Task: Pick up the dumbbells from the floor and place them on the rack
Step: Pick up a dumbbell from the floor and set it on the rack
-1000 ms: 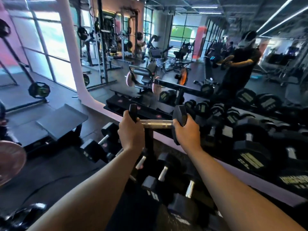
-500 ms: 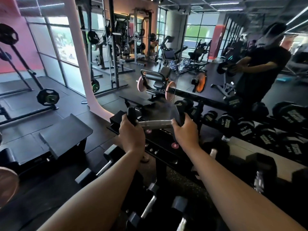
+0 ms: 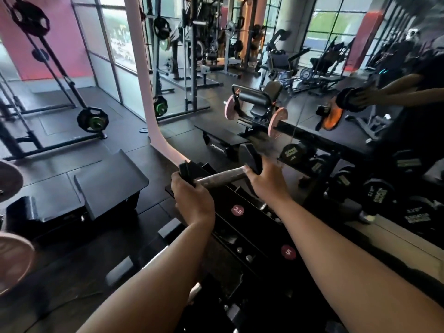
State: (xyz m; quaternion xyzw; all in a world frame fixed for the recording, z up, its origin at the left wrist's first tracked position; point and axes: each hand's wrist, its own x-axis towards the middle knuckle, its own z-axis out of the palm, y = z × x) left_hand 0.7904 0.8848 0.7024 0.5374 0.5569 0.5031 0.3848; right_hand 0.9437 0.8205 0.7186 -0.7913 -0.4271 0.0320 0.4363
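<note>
I hold one black hex dumbbell [image 3: 219,177] with a steel handle in both hands, level, above the left end of the black rack [image 3: 254,227]. My left hand [image 3: 191,198] grips its left head and my right hand [image 3: 269,181] cups its right head from below. Round pink labels reading 2.5 and 5 mark the rack's top shelf beneath the dumbbell. Other dumbbells [image 3: 374,195] sit on the rack to the right, in front of the mirror. A dumbbell handle [image 3: 194,290] shows low between my forearms, partly hidden.
A black flat bench [image 3: 105,179] stands left of the rack. A mirror wall [image 3: 300,68] runs behind the rack, with a pink pillar [image 3: 149,92] at its edge. A landmine bar with plates [image 3: 92,120] is at far left. Pink plates [image 3: 12,258] are at the left edge.
The view has risen from the floor dumbbells to the rack's top shelf. The dumbbell in both hands has come up over the shelf's left end and tilted slightly, its right end higher.
</note>
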